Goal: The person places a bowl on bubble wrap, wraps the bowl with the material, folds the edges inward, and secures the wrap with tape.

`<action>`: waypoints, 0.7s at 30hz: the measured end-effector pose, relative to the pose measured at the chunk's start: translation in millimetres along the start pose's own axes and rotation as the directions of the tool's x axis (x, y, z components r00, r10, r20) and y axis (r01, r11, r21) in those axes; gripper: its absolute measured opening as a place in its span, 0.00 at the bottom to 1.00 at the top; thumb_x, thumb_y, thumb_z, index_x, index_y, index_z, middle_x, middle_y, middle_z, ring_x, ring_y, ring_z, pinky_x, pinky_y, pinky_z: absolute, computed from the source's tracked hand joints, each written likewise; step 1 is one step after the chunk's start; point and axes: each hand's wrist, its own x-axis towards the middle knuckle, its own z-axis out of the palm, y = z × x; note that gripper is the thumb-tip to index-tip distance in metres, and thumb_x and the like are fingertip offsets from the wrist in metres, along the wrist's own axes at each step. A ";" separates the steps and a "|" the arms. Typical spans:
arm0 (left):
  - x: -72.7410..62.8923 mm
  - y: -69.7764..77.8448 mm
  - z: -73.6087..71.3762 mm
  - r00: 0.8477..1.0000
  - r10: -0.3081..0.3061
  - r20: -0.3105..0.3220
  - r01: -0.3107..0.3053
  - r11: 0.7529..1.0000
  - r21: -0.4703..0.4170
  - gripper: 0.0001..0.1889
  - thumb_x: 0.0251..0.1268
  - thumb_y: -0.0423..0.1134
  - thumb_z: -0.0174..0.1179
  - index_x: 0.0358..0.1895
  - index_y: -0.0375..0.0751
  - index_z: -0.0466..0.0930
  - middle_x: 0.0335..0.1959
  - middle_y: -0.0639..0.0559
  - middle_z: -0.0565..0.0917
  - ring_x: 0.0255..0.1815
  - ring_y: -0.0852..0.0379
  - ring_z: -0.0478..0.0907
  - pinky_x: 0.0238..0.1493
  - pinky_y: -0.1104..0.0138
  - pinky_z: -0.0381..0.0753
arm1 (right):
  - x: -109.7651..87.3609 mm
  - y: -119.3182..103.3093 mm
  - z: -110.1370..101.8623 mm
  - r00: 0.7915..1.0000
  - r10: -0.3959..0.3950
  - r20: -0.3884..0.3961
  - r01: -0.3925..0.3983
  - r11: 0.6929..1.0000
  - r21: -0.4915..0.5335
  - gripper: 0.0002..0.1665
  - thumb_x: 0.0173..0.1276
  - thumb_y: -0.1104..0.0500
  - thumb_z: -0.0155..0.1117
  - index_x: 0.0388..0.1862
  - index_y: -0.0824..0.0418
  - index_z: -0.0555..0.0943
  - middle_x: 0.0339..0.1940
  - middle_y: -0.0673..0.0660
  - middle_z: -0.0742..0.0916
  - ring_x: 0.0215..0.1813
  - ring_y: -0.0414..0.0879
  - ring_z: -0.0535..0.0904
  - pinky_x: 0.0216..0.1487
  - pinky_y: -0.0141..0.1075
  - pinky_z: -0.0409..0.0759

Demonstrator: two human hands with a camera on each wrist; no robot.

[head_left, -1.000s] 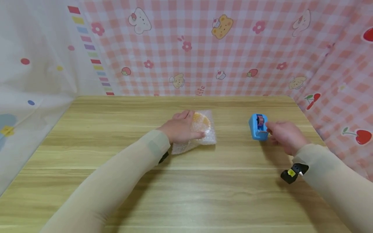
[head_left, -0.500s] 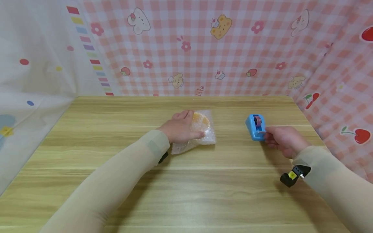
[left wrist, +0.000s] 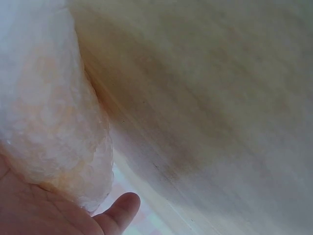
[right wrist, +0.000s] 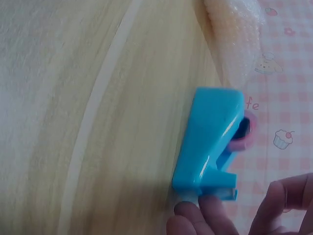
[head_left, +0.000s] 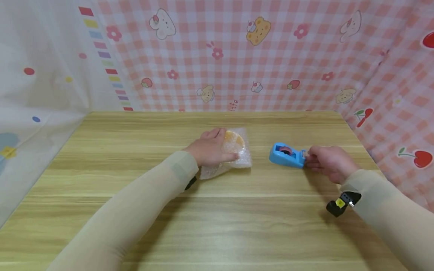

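A bundle of bubble wrap [head_left: 241, 146] around a round orange thing lies at the middle of the wooden table [head_left: 217, 222]. My left hand [head_left: 217, 146] rests flat on its left part and presses it down; the left wrist view shows the bundle [left wrist: 44, 122] against my palm. A blue tape dispenser [head_left: 286, 155] with a pink roll lies lengthwise to the right of the bundle. My right hand [head_left: 307, 159] pinches its near cutter end. In the right wrist view my fingertips [right wrist: 203, 215] sit on the end of the dispenser [right wrist: 210, 142].
Pink checked cloth [head_left: 271, 56] walls the table at the back and right, and white cloth [head_left: 40, 75] hangs at the left. A black wrist camera [head_left: 339, 203] sits under my right sleeve. Bare wood lies in front of my hands.
The dispenser has swung round and shifted left toward the bundle, now lying lengthwise with my right hand at its end. The left hand and bundle have not moved.
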 end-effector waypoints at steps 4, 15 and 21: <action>-0.3 0.1 -0.2 1.000 0.005 0.000 -0.005 1.000 -0.006 0.62 0.66 0.81 0.47 0.87 0.40 0.35 0.89 0.42 0.41 0.89 0.39 0.40 0.88 0.50 0.47 | 1.9 0.8 -4.5 0.999 -0.015 0.039 0.018 0.997 -0.075 0.29 0.84 0.50 0.46 0.62 0.73 0.79 0.45 0.48 0.92 0.51 0.38 0.86 0.66 0.43 0.85; -0.5 0.6 0.6 1.000 -0.003 -0.002 0.003 1.000 -0.005 0.62 0.66 0.81 0.47 0.88 0.41 0.34 0.90 0.42 0.41 0.89 0.37 0.42 0.87 0.48 0.50 | 8.6 4.6 -10.6 0.995 -0.070 0.066 0.076 0.992 -0.101 0.37 0.85 0.46 0.53 0.74 0.76 0.70 0.48 0.47 0.93 0.50 0.35 0.88 0.60 0.38 0.87; -1.1 0.7 -0.3 1.000 -0.007 0.000 0.007 1.000 -0.008 0.62 0.66 0.81 0.47 0.88 0.41 0.34 0.90 0.43 0.41 0.89 0.37 0.41 0.87 0.48 0.51 | 4.9 5.3 -7.1 0.998 -0.004 0.067 0.003 1.000 0.020 0.33 0.86 0.48 0.50 0.74 0.73 0.69 0.44 0.48 0.92 0.50 0.39 0.89 0.65 0.44 0.85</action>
